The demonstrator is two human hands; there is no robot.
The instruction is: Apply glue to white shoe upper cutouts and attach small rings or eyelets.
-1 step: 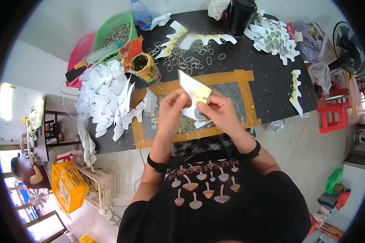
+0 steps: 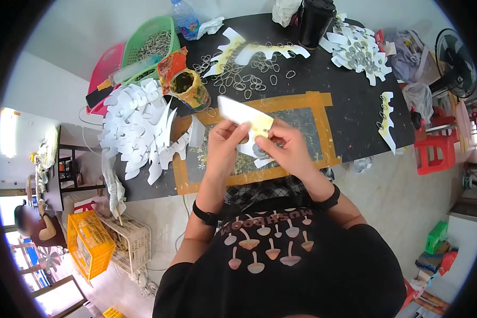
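A white cut piece with a yellow-stained edge (image 2: pixel 238 111) is held up over the taped work area. My left hand (image 2: pixel 225 143) pinches its lower left side between thumb and fingers. On the stained right end, my right hand (image 2: pixel 287 150) grips with the thumb in front. A small grey shape lies by the right thumb tip; I cannot tell what it is. Farther back are loose oval metal rings (image 2: pixel 239 86) beside yellow-stained white strips (image 2: pixel 273 53). At the right, another strip (image 2: pixel 387 119) has rings along its edge.
White cut pieces (image 2: pixel 135 122) are heaped at the left, by an open can (image 2: pixel 188 90) with dark contents. Behind stand a green basket (image 2: pixel 156 34) of small metal parts and a black cup (image 2: pixel 315 24). Ringed strips (image 2: pixel 360 50) are piled back right. Orange-brown tape (image 2: pixel 326 130) borders the work area.
The white piece has tipped to the left, its pointed upper end swinging left and slightly down. Both hands keep their grip, with the left fingers shifting a little.
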